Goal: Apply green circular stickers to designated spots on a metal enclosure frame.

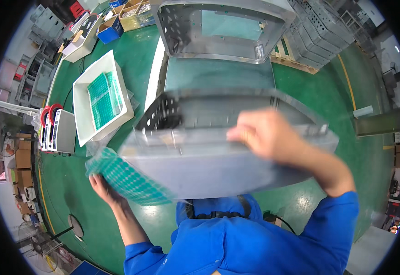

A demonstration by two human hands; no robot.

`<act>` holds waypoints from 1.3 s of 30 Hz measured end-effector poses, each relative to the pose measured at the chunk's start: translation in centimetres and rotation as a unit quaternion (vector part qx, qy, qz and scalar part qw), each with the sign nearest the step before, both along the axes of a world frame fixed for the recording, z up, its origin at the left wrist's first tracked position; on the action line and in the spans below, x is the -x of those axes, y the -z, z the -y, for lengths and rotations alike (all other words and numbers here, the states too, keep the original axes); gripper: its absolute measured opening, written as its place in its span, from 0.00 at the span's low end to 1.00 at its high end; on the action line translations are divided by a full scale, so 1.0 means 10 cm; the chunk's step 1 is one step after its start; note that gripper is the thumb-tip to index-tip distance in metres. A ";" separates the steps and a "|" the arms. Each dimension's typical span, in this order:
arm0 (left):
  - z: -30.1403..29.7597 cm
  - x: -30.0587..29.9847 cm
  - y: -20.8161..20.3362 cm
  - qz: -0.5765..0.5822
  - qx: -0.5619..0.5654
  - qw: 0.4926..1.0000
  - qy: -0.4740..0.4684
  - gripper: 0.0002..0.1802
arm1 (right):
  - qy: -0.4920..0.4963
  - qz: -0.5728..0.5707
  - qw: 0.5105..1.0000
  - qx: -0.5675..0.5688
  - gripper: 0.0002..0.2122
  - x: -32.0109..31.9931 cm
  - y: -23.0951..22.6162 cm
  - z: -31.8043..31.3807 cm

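A large grey metal housing [236, 169], open at the top, stands tilted close in front of me, its near wall facing me and somewhat blurred. My left hand [104, 187] grips the lower left edge of a green sheet [133, 181] covered with rows of round pale dots, beside the housing's left end. Over the housing's near rim is my right hand [264, 135], fingers curled in a pinch; motion blur hides whatever they hold. A second grey housing [227, 48] with a rectangular window rests on the grey work table [218, 73] behind.
Left, a white bin [81, 110] holds more green sheets [103, 98]. White devices with red rings [61, 130] stand nearby. Blue boxes [109, 31] are at the back left; stacked grey housings [319, 34] rest on a wooden pallet [296, 65] at the back right.
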State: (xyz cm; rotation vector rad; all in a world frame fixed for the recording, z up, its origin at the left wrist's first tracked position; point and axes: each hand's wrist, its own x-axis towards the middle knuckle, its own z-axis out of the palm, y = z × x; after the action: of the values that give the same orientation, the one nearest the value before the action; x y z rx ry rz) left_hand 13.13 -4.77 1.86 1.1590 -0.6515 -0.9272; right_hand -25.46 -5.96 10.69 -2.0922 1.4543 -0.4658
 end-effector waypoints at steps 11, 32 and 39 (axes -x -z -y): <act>1.68 1.03 0.48 -0.175 -0.083 0.964 0.180 0.12 | 0.278 0.626 0.728 -0.033 0.22 2.20 0.76 0.61; 2.49 1.18 0.77 -0.046 -0.122 0.983 0.130 0.08 | 0.640 0.263 0.657 -0.300 0.21 2.26 2.03 0.70; 1.55 1.89 -0.19 0.231 0.024 0.904 0.359 0.06 | 0.036 0.144 0.983 0.108 0.16 0.92 0.22 1.19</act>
State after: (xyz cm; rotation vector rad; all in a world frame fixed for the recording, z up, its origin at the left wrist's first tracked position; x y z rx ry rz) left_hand -5.80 -20.24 3.77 1.1115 -1.5491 -1.2425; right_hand -34.62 -17.83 8.47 -2.0335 1.3604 -0.9514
